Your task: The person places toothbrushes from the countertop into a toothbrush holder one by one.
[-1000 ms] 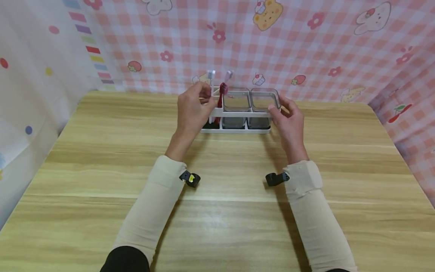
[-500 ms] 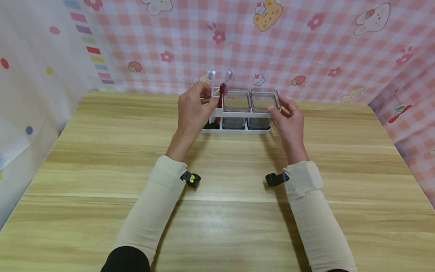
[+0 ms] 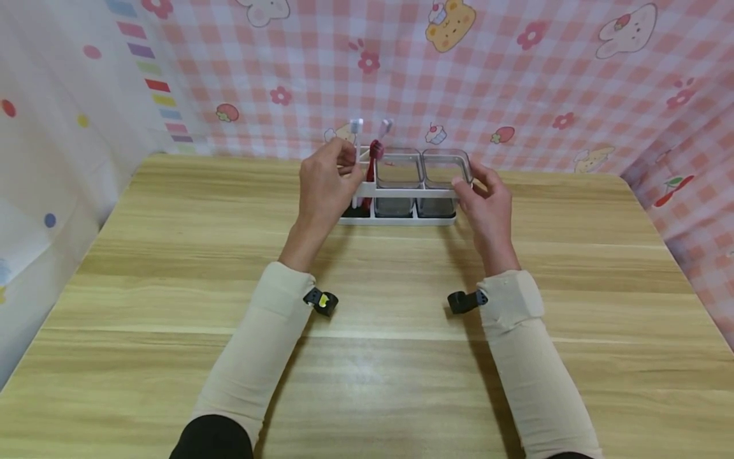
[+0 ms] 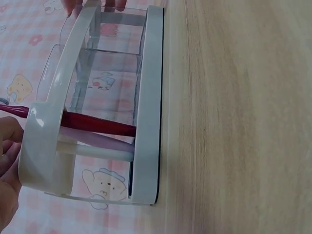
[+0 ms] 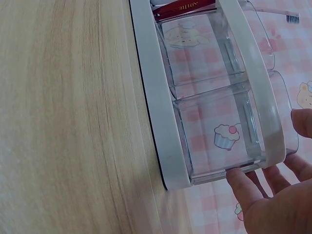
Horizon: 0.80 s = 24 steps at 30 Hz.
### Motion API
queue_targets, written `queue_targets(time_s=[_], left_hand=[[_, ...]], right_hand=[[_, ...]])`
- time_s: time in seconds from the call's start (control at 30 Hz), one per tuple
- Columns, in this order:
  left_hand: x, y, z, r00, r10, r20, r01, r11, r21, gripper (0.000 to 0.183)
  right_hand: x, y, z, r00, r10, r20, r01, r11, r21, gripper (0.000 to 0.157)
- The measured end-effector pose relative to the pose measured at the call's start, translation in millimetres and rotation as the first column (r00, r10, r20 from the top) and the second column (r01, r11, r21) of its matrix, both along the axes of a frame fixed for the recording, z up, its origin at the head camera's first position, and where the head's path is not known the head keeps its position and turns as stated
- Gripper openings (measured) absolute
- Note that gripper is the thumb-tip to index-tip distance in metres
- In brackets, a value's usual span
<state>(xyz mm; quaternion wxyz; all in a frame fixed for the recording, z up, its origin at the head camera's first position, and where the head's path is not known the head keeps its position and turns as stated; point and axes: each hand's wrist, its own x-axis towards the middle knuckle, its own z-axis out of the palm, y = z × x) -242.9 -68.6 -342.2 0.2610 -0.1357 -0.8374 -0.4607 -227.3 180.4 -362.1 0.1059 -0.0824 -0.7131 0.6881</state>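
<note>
A white toothbrush holder (image 3: pixel 401 221) stands at the back of the table with two clear cups, the left cup (image 3: pixel 398 169) and the right cup (image 3: pixel 446 169). My left hand (image 3: pixel 327 182) pinches a white toothbrush (image 3: pixel 358 137) over the holder's left compartment; its lower handle (image 4: pixel 97 151) stands inside the frame. A red toothbrush (image 4: pixel 97 123) and a pale purple one (image 4: pixel 92 137) lean in that same compartment. On the other end, my right hand (image 3: pixel 487 201) grips the holder, thumb at the cup's front corner and fingers (image 5: pixel 243 185) along the side.
The wooden table (image 3: pixel 367 382) spreads out in front of the holder. Just behind its back edge hangs a pink checked cloth (image 3: pixel 321 70). A white dotted curtain (image 3: pixel 51 159) hangs on the left.
</note>
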Motion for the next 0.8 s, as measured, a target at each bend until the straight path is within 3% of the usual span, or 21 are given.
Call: queue_targets(time_s=[0.33,0.63,0.8], left_hand=[[0.7,-4,-2.6,0.999,-0.022,0.032,0.023,0.999,-0.026,0.015],[-1.0,-8,-6.8,0.998,-0.052,-0.027,0.052,0.998,0.017,0.016],[1.2,-11,-10.1,0.998,-0.043,-0.043,0.043,0.999,-0.01,0.017]], right_hand=[[-1.3,-1,-1.8,1.0,0.013,0.016,-0.013,1.0,0.005,0.05],[-3.5,0,-2.1,1.0,0.002,0.019,-0.003,0.999,0.05,0.048],[-2.8,3,-5.2,0.999,0.005,0.033,-0.008,0.996,0.085,0.049]])
